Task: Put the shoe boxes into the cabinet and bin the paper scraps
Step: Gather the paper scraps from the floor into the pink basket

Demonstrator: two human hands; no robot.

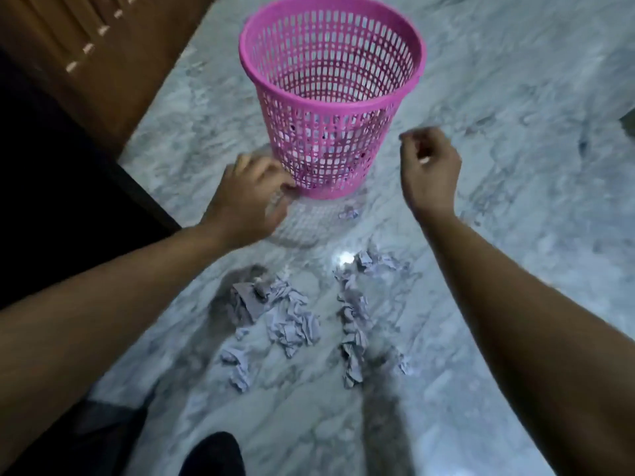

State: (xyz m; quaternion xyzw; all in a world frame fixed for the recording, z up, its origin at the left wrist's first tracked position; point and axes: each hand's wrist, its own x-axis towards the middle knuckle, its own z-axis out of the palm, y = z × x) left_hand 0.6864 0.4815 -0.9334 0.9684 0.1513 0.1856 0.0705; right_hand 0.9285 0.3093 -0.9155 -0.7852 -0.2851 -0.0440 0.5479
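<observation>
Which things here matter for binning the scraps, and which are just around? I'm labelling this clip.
Job: pink basket; crumpled paper scraps on the floor; left hand at the basket's base; right hand.
Around: marble floor; wooden furniture.

Two bare forearms reach in from the bottom corners, uncovered as far as the picture shows, with no sleeves, watch, bracelets or rings visible. The left hand [245,197] and the right hand [429,173] are bare, without gloves. At the bottom edge, dark, near-black clothing [213,455] covers part of the person's lower body.
</observation>
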